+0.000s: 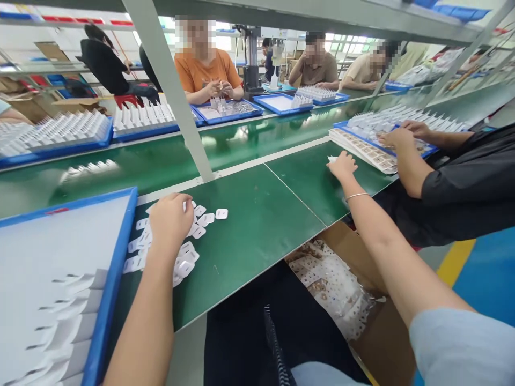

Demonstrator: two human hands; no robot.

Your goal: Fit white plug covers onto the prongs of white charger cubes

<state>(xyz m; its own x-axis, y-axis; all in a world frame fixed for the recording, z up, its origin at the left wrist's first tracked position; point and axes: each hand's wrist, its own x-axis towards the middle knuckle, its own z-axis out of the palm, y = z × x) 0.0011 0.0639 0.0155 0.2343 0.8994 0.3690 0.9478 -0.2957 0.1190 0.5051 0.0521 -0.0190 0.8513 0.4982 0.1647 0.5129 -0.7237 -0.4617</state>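
Note:
My left hand (171,214) is curled over a loose pile of small white square plastic pieces (187,254) with rounded corners and a slot. Its fingers are closed, and what they hold, if anything, is hidden behind the hand. One white piece (221,214) lies apart, just right of the pile. My right hand (343,165) reaches far across the green work surface (257,225), a bracelet on its wrist. Between its thumb and fingertips sits a small white piece (332,158), partly covered; the other fingers are bent loosely.
A blue-rimmed tray (116,257) with rows of folded white pieces stands at left. Stacked sheets (370,153) and a co-worker's hands (402,136) over a tray are beyond my right hand. A carton of scrap (330,284) sits below the edge. A metal post (173,91) rises ahead.

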